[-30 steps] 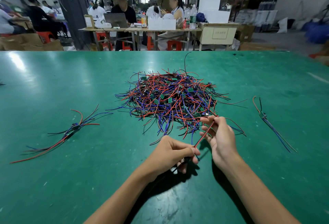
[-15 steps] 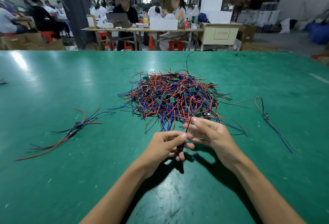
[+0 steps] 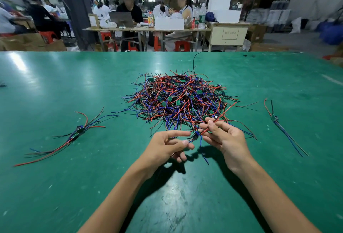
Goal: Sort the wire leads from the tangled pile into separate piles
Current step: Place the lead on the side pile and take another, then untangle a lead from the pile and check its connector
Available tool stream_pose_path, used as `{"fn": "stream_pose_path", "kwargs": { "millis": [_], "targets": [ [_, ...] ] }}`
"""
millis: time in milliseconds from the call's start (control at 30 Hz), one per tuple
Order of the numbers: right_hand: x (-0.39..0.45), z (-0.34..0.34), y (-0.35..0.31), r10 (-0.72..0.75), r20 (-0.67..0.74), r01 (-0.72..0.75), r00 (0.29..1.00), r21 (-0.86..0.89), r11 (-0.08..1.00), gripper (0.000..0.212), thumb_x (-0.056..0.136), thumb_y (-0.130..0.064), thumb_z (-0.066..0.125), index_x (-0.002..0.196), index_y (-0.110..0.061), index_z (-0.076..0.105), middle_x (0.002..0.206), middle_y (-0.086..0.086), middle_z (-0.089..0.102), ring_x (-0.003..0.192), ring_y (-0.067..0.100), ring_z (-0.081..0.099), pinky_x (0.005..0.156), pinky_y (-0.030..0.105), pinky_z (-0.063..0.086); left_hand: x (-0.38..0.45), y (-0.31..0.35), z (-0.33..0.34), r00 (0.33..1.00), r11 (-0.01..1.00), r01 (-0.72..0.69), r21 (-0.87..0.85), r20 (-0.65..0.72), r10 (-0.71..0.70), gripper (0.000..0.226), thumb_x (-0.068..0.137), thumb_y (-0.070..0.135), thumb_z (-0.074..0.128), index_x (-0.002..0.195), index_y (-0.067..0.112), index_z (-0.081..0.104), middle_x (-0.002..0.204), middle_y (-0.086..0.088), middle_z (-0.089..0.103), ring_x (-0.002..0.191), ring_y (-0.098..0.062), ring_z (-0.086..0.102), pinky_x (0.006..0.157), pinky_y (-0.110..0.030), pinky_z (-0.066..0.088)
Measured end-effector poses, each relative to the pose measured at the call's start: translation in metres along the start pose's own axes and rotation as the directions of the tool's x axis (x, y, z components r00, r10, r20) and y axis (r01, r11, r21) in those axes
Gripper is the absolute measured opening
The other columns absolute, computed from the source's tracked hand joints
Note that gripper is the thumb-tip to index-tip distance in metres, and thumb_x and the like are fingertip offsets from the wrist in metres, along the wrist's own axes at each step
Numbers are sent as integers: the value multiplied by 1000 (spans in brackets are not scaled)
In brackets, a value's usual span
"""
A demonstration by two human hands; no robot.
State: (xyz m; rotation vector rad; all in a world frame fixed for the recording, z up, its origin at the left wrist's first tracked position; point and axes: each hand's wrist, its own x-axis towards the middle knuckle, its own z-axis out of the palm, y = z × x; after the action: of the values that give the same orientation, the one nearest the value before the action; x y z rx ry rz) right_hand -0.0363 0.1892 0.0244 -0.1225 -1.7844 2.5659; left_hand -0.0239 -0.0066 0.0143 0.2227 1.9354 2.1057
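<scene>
Just in front of the tangled pile (image 3: 181, 99) on the green table (image 3: 55, 186), the right hand (image 3: 225, 138) pinches the red wire of one lead (image 3: 196, 135) between thumb and fingers, while the left hand (image 3: 165, 146) holds its dark tail end between thumb and curled fingers, forefinger pointing out. The red wire's far end lies on the pile's near edge, so a quick pull could snag neighbours and drag them along. The small sorted bunch (image 3: 78, 130) lies well left of the pile, a single lead (image 3: 276, 121) well right.

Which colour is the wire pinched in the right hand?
Red wire, seen in the head view.
</scene>
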Motion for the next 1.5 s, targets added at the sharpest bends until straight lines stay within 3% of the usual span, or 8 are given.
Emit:
{"fn": "stream_pose_path", "kwargs": {
  "millis": [233, 367, 567, 667, 1000, 1133, 1300, 1500],
  "targets": [
    [-1, -1, -1, 1, 0, -1, 1000, -16, 1000, 17, 96, -17, 65, 110, -9, 71, 101, 6, 78, 78, 11, 73, 72, 22, 60, -2, 4, 0, 996, 998, -40, 57, -78, 45, 25, 93, 10, 69, 118, 10, 67, 94, -12, 78, 53, -15, 61, 52, -22, 51],
    [0, 0, -2, -10, -15, 10, 1000, 34, 999, 16, 96, -12, 63, 110, -10, 71, 100, 4, 78, 82, 11, 73, 75, 19, 59, -3, 4, 4, 946, 948, -215, 233, -190, 261, 14, 87, 9, 77, 99, 16, 75, 82, -6, 78, 54, -14, 62, 52, -23, 50],
    [1, 1, -5, 35, 73, -53, 997, 262, 964, 23, 99, -2, 53, 118, -7, 66, 106, 7, 76, 88, 10, 74, 78, 17, 59, -2, -6, 2, 675, 500, -507, 703, -37, 737, 19, 82, -1, 78, 89, 17, 78, 88, 11, 76, 77, -10, 70, 64, -30, 56],
    [1, 2, -5, 38, 64, -54, 997, 281, 958, 22, 99, -3, 54, 116, -8, 67, 106, 7, 77, 87, 10, 74, 80, 18, 59, 0, -9, 0, 635, 466, -532, 707, -31, 772, 16, 85, 5, 77, 93, 18, 78, 89, 14, 75, 78, -6, 69, 68, -24, 55],
    [-1, 4, -7, 28, -21, -22, 999, 232, 972, 14, 93, -14, 66, 106, -12, 71, 99, 6, 78, 81, 9, 74, 70, 16, 58, 1, -9, 2, 686, 551, -462, 695, -113, 719, 19, 92, 23, 73, 108, 33, 70, 85, 17, 74, 64, 4, 60, 58, -5, 34],
    [-1, 3, -6, 9, -51, 2, 999, 219, 976, 12, 92, -15, 67, 103, -11, 70, 94, 6, 78, 75, 7, 73, 66, 15, 57, 0, -9, 2, 752, 614, -432, 660, -111, 649, 21, 92, 30, 72, 112, 35, 66, 83, 20, 74, 74, -5, 70, 65, -14, 44],
    [5, -3, -8, -178, -233, 203, 956, 87, 975, 7, 95, -15, 66, 102, -14, 67, 87, 3, 79, 68, 10, 73, 58, 19, 58, 0, -11, 2, 786, 596, -388, 703, -85, 612, 23, 92, 37, 72, 113, 37, 64, 81, 28, 72, 54, -17, 55, 63, -28, 47],
    [9, -15, -18, -185, -267, 203, 946, 39, 978, 5, 103, -19, 56, 101, -16, 53, 76, 5, 77, 62, 26, 75, 48, 26, 57, 1, -9, 5, 832, 726, -355, 589, -156, 533, 16, 90, 32, 73, 105, 36, 68, 75, 19, 74, 64, -12, 63, 59, -12, 37]
  ]
}}
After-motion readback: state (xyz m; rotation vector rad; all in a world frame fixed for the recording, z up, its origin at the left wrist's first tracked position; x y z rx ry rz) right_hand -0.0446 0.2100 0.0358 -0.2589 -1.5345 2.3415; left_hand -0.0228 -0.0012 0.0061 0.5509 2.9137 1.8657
